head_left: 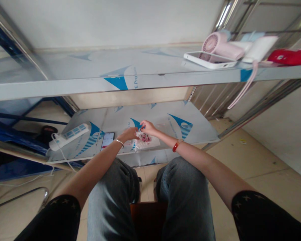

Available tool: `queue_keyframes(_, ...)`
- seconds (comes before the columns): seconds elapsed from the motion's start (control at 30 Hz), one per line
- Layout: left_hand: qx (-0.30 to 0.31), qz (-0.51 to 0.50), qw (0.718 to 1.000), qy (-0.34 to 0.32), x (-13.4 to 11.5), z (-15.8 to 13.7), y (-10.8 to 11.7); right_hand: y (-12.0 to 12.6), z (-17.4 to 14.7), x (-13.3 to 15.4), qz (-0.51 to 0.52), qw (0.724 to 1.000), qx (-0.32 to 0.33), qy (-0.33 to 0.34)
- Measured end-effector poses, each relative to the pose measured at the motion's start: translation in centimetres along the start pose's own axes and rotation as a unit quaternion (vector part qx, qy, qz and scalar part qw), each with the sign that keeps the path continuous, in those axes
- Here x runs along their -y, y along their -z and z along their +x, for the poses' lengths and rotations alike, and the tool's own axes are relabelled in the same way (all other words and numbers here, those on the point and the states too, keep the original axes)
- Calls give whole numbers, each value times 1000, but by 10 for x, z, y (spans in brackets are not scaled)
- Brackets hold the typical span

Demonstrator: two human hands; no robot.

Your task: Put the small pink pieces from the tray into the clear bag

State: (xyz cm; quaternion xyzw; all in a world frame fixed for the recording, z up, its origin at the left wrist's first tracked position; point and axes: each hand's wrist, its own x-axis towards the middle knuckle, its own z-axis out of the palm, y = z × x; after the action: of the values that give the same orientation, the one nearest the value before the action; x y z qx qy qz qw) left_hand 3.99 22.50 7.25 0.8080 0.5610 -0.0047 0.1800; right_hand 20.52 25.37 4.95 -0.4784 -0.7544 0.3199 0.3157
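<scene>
My left hand (129,134), with a silver bangle at the wrist, is over the lower shelf, its fingers drawn together at the top edge of a clear plastic bag (141,144). My right hand (148,128), a red bracelet on its wrist, meets it there in a pinch. Something small and dark shows between the fingertips, too tiny to name. Small red beads (145,138) lie in or on the bag, just below both hands. A phone (107,139) with its screen lit lies left of my left hand.
A white power strip (71,135) with a cable sits at the left of the lower shelf (203,129). On the upper shelf (77,78) at right are a pink handheld fan (222,46), a white frame-like case (210,62) and a red object (289,57). A strap (244,87) hangs down.
</scene>
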Motion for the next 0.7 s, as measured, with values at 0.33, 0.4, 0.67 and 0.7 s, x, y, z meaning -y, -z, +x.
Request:
queue_keyframes(0.33,-8,10,1000,-3,4,4,-4,0,-4,-1,17,999,28,30)
queue_keyframes(0.4,-9,14,1000,-10,4,3,-3,1,-5,-5,2,999,22,23)
queue_keyframes(0.67,-11,-1,999,-51,0,-3,6,1,-10,-16,-43,994,104,-14)
queue_keyframes(0.7,-13,-4,998,-59,-1,-4,7,0,-11,-15,-37,993,111,-13)
